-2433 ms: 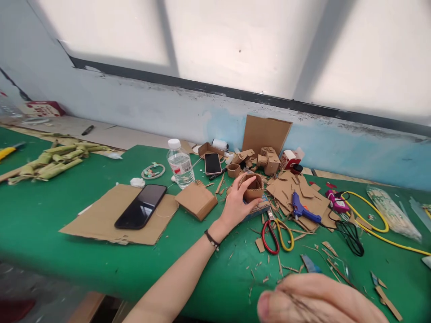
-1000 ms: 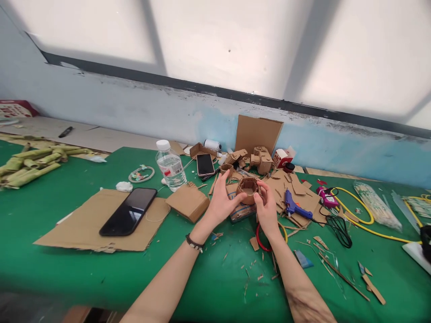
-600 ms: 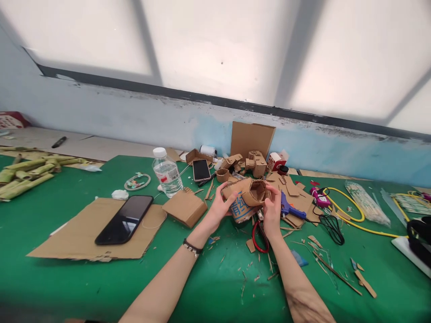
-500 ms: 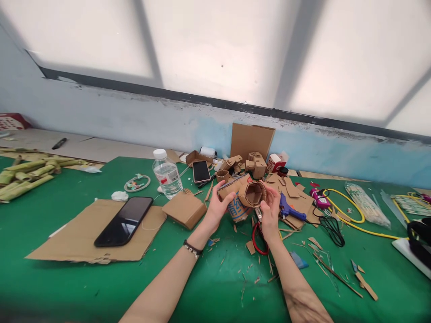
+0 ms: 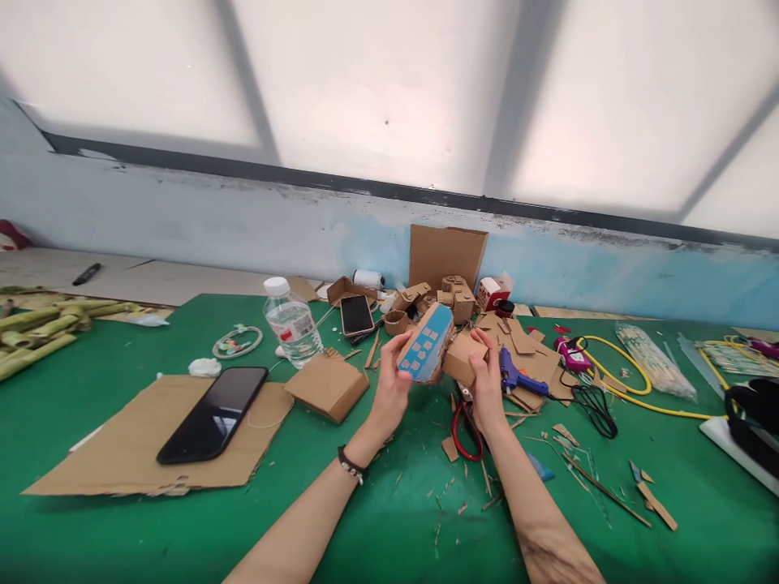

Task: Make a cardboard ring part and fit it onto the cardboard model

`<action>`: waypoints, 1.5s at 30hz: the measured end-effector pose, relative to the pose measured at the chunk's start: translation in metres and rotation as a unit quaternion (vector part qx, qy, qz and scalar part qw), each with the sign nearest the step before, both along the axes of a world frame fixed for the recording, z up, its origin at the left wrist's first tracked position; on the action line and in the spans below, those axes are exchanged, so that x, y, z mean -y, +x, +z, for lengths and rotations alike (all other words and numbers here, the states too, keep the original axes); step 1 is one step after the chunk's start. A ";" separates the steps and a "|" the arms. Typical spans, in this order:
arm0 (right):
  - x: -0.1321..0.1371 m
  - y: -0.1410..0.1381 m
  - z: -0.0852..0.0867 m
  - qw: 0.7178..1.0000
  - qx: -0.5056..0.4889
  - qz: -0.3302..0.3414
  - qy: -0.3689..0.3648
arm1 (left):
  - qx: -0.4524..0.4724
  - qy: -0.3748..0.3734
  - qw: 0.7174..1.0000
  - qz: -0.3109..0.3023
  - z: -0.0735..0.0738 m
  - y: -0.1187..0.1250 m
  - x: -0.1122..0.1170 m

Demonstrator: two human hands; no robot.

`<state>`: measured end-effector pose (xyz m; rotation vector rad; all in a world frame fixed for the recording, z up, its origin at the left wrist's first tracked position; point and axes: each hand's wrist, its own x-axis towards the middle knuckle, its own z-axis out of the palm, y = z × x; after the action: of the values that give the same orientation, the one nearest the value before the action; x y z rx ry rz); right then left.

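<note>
Between my hands, above the green table (image 5: 389,527), is a cardboard model (image 5: 426,345) with a blue printed side turned up and a stubby plain cardboard tube (image 5: 461,358) on its right. My left hand (image 5: 391,385) grips the body of the model from the left. On the right, the fingers of my right hand (image 5: 485,381) close round the tube. Beneath them lie red-handled scissors (image 5: 467,434), their upper part partly hidden. A blue glue gun (image 5: 520,377) rests on cardboard scraps (image 5: 523,341) just right of my right hand.
Left of my hands are a flat cardboard box (image 5: 329,385), a water bottle (image 5: 292,328) and a black phone (image 5: 213,414) on a cardboard sheet (image 5: 85,462). Small cardboard models (image 5: 456,298) stand at the back. A yellow cable (image 5: 645,405) and bagged sticks (image 5: 657,361) lie at right.
The cardboard model has been turned over in my hands: the tube's open end faced me before, and now the blue printed side shows. The whole view has shifted slightly.
</note>
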<state>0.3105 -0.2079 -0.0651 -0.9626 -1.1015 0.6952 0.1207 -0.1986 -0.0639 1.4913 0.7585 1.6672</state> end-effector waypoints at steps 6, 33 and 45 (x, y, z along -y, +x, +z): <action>0.007 0.008 0.011 0.992 0.081 0.085 0.048 | 0.081 -0.153 0.980 -0.100 0.022 -0.012 -0.007; 0.010 0.002 0.013 0.992 0.094 0.056 0.060 | 0.063 -0.185 0.961 -0.196 0.020 -0.012 0.001; 0.009 0.011 0.017 0.993 0.093 0.059 0.030 | 0.105 -0.214 0.962 -0.132 0.029 -0.020 -0.002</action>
<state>0.3210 -0.2174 -0.0484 -0.9302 -1.3447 0.6745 0.1011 -0.1971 -0.0350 1.0431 0.7129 1.3311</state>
